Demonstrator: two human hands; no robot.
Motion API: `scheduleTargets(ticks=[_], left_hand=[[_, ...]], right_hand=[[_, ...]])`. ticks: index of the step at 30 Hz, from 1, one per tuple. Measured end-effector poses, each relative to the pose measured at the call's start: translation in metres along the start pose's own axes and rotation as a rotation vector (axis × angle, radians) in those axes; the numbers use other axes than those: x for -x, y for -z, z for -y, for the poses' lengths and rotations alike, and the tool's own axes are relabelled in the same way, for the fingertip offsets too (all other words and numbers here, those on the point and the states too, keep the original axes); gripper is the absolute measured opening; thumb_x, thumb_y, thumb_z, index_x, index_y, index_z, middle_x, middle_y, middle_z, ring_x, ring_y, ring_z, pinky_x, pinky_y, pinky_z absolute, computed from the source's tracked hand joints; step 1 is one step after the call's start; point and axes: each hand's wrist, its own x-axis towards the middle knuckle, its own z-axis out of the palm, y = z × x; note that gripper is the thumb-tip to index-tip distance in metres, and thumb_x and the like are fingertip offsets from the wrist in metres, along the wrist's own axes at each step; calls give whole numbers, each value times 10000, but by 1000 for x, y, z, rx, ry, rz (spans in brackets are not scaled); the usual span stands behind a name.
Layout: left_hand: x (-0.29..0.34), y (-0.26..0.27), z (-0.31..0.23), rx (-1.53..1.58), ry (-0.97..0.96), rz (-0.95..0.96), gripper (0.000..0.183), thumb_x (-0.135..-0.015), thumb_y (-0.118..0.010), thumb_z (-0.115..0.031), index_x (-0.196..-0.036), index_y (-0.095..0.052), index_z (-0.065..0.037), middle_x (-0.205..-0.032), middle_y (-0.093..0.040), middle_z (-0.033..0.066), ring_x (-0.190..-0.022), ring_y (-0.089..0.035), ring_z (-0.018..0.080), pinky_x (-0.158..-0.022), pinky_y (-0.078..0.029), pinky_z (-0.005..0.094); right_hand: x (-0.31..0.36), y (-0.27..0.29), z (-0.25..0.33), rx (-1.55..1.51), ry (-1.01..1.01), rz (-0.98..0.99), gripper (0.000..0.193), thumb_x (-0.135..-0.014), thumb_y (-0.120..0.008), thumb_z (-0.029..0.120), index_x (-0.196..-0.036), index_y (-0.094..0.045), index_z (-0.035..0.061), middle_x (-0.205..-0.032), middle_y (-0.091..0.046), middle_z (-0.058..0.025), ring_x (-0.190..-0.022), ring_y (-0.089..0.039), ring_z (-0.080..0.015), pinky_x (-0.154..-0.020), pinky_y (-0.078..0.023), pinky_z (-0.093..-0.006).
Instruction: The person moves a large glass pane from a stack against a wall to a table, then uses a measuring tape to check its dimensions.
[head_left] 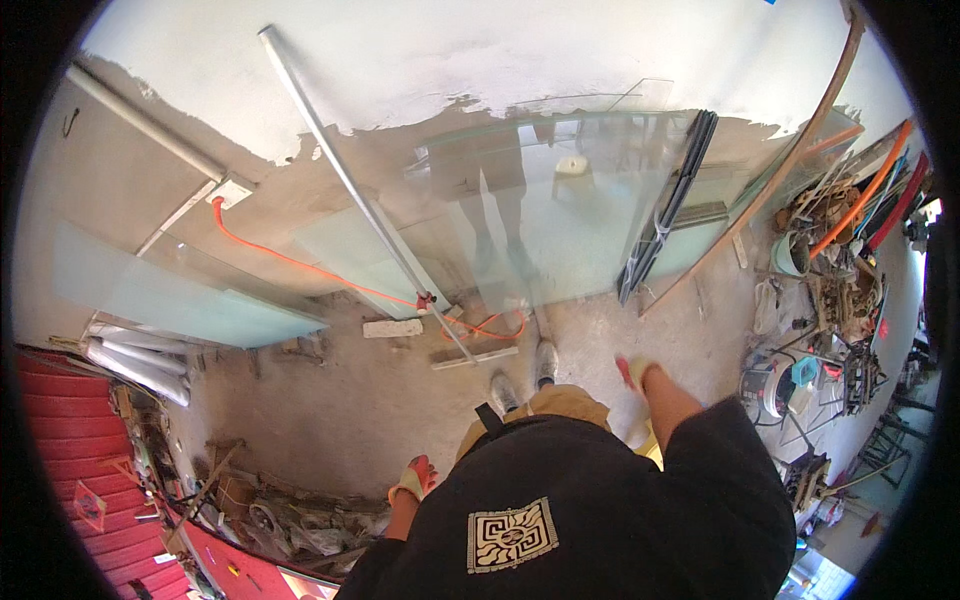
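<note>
My left hand (pixel 415 478), in a red and light-coloured work glove, hangs beside my body at the lower left. Its fingers are loosely bent, with nothing seen in them. Out to the right, my right hand (pixel 633 373) wears a matching glove; its fingers point away over the floor and hold nothing visible. Ahead of both hands, a large glass pane (pixel 570 240) leans on the wall and reflects a standing figure. A bundle of dark strips (pixel 668 210) rests against it. Neither hand touches the glass or the strips.
A long metal pole (pixel 345 165) leans on the wall, with an orange cable (pixel 290 262) passing it. More glass panes (pixel 190 290) stand at left. A curved wooden strip (pixel 790 180), a bucket (pixel 790 253) and cluttered tools line the right side. Scrap (pixel 310 525) lies at lower left.
</note>
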Motion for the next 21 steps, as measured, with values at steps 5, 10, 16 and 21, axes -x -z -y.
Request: scheduleTargets(ticks=[5,10,16,21], left_hand=[[-43,17,19,-40,89,-4,448,-1052,-492,-407,-1403,-553,-135,-1275,-644,111,-1156,-633,303,-996,-484,533],[-56,-2,-31,-16,-15,59,494,-1073,-505,-423,-1471,-517,-131,-1274,-670,99,-1066,-662,273,-917,-531,471],[-11,-52,-93,134,-331,42,596,-1074,-556,-466,-1553,-473,-120,-1301,-658,65,-1095,-663,228,-915,-538,411],[29,-94,-77,3,-468,66,725,-1044,-594,-524,-1598,-426,-87,-1303,-653,76,-1133,-656,224,-916,-529,390]], right_hand=[[98,-139,-112,-710,-331,236,447,-1026,-635,510,-1125,-714,81,-807,-709,-146,-647,-666,-282,-598,-549,-477],[134,-139,-127,-865,-402,210,490,-1052,-652,348,-1443,-537,77,-931,-731,-174,-713,-707,-293,-631,-601,-457],[44,-75,-73,-491,-107,140,648,-1033,-419,604,-908,-735,53,-841,-731,-129,-725,-694,-260,-765,-563,-411],[-34,1,16,-594,241,5,494,-1021,-522,538,-976,-666,68,-809,-692,-77,-648,-614,-203,-612,-504,-381]])
